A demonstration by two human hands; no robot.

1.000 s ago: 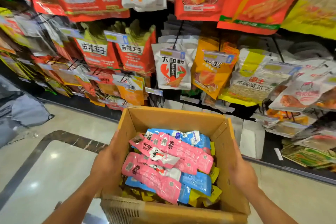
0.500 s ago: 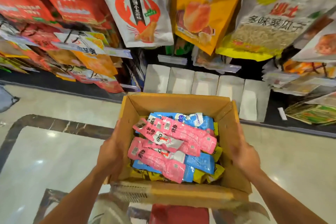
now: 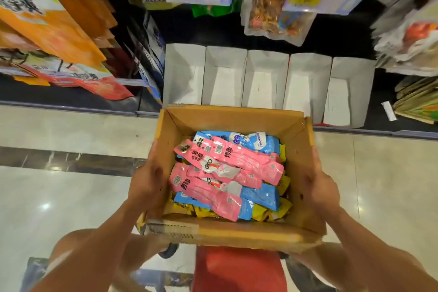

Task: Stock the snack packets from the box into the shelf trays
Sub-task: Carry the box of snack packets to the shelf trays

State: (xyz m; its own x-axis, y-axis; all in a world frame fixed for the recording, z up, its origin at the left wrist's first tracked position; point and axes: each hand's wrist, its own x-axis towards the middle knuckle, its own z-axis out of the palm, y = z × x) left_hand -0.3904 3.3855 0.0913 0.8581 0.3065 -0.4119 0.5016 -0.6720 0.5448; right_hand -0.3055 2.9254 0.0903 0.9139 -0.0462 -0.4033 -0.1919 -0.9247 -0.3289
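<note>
An open cardboard box (image 3: 237, 115) fills the middle of the head view. Inside it lie pink snack packets (image 3: 239, 161) on top of blue packets (image 3: 259, 142) and yellow packets (image 3: 283, 208). My left hand (image 3: 147, 182) grips the box's left wall, thumb up along the edge. On the opposite wall, my right hand (image 3: 320, 187) holds the box the same way. Just beyond the box stands a row of several white shelf trays (image 3: 266, 78) on the bottom shelf, showing nothing inside. The fingers of both hands are hidden under the box.
Hanging snack bags with price tags crowd the top: orange bags (image 3: 54, 31) at left, a clear bag (image 3: 272, 7) above the trays, more bags (image 3: 407, 38) at right. Flat packs (image 3: 417, 102) lie right of the trays. A red object (image 3: 237, 268) sits under the box. Polished floor (image 3: 59, 197) spreads left.
The view has dropped and moved closer to the bottom shelf. The box, still held on both sides, is now lower and right in front of the white trays.
</note>
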